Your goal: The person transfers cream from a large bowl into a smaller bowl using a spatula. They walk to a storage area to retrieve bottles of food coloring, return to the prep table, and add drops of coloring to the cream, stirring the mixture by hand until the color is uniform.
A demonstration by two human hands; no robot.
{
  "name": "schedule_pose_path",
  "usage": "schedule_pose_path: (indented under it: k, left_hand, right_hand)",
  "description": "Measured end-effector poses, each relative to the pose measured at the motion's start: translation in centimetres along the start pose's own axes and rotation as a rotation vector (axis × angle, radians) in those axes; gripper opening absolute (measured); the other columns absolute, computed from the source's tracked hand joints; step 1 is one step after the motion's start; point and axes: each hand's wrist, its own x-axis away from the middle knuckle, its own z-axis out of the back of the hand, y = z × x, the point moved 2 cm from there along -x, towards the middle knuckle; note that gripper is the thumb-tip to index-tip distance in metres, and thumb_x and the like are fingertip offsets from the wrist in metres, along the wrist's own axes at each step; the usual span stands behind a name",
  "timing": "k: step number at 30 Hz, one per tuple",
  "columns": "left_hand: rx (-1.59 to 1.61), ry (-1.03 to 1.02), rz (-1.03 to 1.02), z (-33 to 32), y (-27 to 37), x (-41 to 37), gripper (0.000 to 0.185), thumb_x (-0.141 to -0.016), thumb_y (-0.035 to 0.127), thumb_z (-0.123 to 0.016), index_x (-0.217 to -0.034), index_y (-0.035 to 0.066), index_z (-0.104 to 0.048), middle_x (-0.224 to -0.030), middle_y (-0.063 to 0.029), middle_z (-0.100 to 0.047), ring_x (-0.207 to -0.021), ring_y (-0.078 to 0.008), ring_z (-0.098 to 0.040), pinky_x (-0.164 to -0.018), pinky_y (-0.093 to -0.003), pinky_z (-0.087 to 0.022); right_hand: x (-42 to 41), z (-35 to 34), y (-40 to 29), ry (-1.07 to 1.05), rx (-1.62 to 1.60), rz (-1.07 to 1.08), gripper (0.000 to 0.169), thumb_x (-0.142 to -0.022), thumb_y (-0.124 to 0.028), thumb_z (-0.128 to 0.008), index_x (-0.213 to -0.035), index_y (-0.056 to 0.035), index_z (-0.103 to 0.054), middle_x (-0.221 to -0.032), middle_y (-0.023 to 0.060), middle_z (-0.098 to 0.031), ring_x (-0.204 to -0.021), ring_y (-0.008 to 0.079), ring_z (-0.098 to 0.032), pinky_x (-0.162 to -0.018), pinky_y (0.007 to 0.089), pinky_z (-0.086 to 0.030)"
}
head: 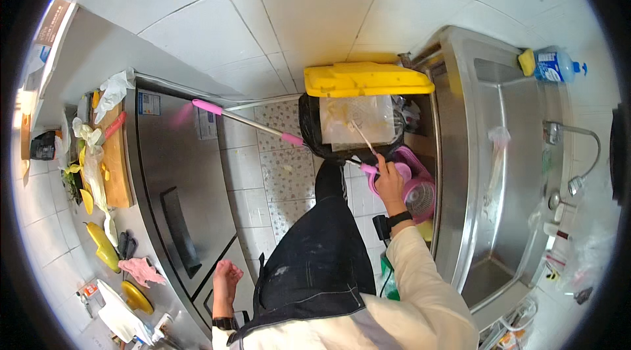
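My right hand [389,180] grips a thin, pale stick-like utensil [366,138], perhaps a knife. Its far end reaches over a whitish sheet or tray with yellow stains [340,121] on top of a bin lined with a black bag [309,123]. The bin's yellow lid [367,80] stands raised against the wall. My left hand [227,281] hangs beside the steel refrigerator [190,177], fingers loosely curled, with nothing visible in it. Below my right hand stands a pink mop bucket [419,197] with a spin basket.
A mop with a pink-and-steel handle [256,125] slants across in front of the bin. At right is a steel sink [498,172] with a soap bottle [552,66]. The left counter holds a wooden cutting board [117,162], a yellow-green peeled fruit [102,246] and a pink cloth [142,271].
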Motion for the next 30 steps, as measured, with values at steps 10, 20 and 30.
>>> schedule_pose_path:
  k: [10, 20, 30]
  left_hand:
    - [0.037, -0.018, -0.135, 2.6, -1.7, 5.0, 0.013, -0.092, 0.022, -0.049, -0.095, 0.009, -0.049, -0.080, -0.0039, -0.056, -0.075, -0.0162, -0.057, -0.072, -0.0292, -0.048]
    - [0.103, -0.122, -0.390, 18.7, -16.2, 15.4, 0.029, -0.094, 0.023, -0.044, -0.112, 0.002, -0.055, -0.102, -0.0073, -0.063, -0.093, -0.0155, -0.059, -0.084, -0.0291, -0.046]
    - [0.939, 1.121, -0.708, 30.1, -30.6, 30.3, 0.035, -0.093, 0.035, -0.045, -0.113, 0.007, -0.047, -0.099, -0.0061, -0.057, -0.091, -0.0146, -0.054, -0.081, -0.0312, -0.045]
  right_hand:
    - [0.5, 12.6, -13.7, -0.373, -1.256, -0.196, 0.030, -0.090, -0.006, -0.050, -0.118, -0.0019, -0.056, -0.070, -0.0017, -0.048, -0.059, 0.0052, -0.039, -0.052, 0.0192, -0.031]
    - [6.2, 19.2, -39.3, -0.906, -1.205, 0.468, 0.011, -0.092, -0.005, -0.043, -0.104, -0.0041, -0.044, -0.078, 0.0005, -0.049, -0.060, 0.0050, -0.039, -0.053, 0.0184, -0.033]
    - [18.4, 21.3, -59.4, -0.875, -0.881, 1.532, 0.019, -0.079, 0.000, -0.057, -0.097, -0.0048, -0.058, -0.073, 0.0084, -0.056, -0.055, 0.0219, -0.053, -0.050, 0.0291, -0.043]
